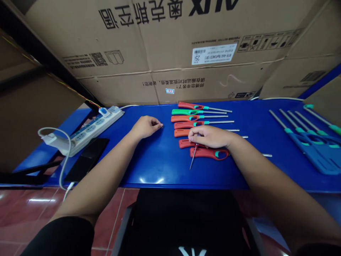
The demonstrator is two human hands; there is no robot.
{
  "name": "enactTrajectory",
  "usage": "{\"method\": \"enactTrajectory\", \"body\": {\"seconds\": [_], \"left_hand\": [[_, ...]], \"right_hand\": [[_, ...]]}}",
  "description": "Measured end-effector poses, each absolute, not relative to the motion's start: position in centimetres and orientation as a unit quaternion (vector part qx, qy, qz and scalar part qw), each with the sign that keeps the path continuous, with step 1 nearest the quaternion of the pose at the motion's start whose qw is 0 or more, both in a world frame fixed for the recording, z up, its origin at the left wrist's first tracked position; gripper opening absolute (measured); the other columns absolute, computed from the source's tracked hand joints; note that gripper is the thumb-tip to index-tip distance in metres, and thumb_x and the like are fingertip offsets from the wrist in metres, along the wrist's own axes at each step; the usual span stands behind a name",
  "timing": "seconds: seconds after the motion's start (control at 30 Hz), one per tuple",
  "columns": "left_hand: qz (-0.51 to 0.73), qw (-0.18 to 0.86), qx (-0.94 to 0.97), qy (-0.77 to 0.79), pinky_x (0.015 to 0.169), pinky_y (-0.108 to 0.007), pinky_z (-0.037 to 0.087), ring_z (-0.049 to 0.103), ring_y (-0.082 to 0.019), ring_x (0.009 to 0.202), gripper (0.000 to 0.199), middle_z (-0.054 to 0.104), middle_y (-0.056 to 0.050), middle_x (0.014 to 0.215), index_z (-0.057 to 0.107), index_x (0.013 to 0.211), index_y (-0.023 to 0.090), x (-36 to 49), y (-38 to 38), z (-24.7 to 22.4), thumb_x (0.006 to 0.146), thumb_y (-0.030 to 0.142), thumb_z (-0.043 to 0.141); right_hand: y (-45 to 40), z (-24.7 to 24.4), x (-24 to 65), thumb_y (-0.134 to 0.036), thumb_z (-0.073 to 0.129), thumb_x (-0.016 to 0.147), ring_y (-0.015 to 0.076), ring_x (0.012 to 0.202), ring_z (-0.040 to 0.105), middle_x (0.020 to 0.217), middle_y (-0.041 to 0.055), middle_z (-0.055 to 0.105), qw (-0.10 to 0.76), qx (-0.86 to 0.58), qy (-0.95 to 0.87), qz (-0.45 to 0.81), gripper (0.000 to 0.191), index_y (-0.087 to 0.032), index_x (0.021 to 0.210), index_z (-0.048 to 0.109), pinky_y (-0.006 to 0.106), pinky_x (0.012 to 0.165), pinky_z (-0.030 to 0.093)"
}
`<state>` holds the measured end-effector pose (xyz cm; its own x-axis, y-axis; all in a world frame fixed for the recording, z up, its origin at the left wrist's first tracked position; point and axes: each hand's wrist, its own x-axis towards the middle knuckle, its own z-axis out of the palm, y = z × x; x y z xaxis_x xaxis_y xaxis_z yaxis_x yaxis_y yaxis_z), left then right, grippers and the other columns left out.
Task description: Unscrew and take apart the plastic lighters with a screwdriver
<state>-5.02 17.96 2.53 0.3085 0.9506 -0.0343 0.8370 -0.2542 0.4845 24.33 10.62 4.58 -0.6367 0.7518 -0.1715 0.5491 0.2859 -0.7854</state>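
My right hand (209,136) is closed around a small screwdriver (194,154), whose thin shaft slants down toward the front of the table. Beneath and around that hand lies a column of long-nosed gas lighters, mostly red or orange, such as the nearest red lighter (205,153); a green lighter (183,112) is near the back. The hand and wrist cover parts of several lighters. To the left of the column, my left hand (147,127) rests low over the blue table with thumb and fingers pinched together. Something tiny and dark may be at its fingertips, too small to name.
Several blue lighters (317,147) lie at the right of the blue table (160,167). On the left are a white power strip (92,128), a black phone (87,158) and a white cable (65,170). A large cardboard box (128,83) stands along the back.
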Motion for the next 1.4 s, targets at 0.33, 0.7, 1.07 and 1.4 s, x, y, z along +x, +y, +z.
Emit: {"method": "enactTrajectory", "body": {"seconds": [0.33,0.7,1.07,1.4], "left_hand": [[0.122,0.212,0.786,0.568,0.068,-0.026,0.048,0.068,-0.017,0.074,0.025,0.077,-0.004,0.087,0.076,0.090,0.019,-4.1,17.3,2.5,0.082,0.042,0.070],[0.126,0.189,0.806,0.547,0.068,-0.026,0.045,0.065,-0.016,0.072,0.011,0.075,-0.004,0.082,0.074,0.084,0.019,-5.7,18.1,2.4,0.084,0.026,0.066],[0.174,0.200,0.891,0.370,0.079,-0.032,0.050,0.063,-0.020,0.087,0.030,0.069,-0.006,0.096,0.064,0.102,0.016,-1.8,14.4,2.6,0.079,0.032,0.074],[0.208,0.210,0.874,0.385,0.083,-0.035,0.052,0.065,-0.023,0.092,0.024,0.068,-0.008,0.100,0.066,0.099,0.016,-1.0,14.5,1.0,0.079,0.029,0.072]], "right_hand": [[11.5,4.5,25.8,-0.055,0.061,0.088,0.0102,0.054,0.046,0.068,-0.0034,0.053,0.276,-0.455,-0.700,0.477,0.035,-0.020,0.091,0.059,0.024,0.052,0.037],[13.7,10.2,22.9,-0.044,0.052,0.093,0.0128,0.056,0.042,0.065,-0.0007,0.053,0.299,-0.473,-0.808,0.183,0.026,-0.020,0.092,0.061,0.029,0.057,0.033],[15.8,10.4,19.1,-0.028,0.046,0.094,0.0137,0.058,0.046,0.068,0.0011,0.060,0.135,-0.345,-0.924,0.096,0.021,-0.017,0.095,0.064,0.027,0.062,0.031],[13.2,12.4,18.5,-0.030,0.041,0.100,0.0207,0.078,0.060,0.094,0.0092,0.071,-0.012,-0.271,-0.960,0.067,0.029,-0.018,0.102,0.067,0.031,0.067,0.035]]}}
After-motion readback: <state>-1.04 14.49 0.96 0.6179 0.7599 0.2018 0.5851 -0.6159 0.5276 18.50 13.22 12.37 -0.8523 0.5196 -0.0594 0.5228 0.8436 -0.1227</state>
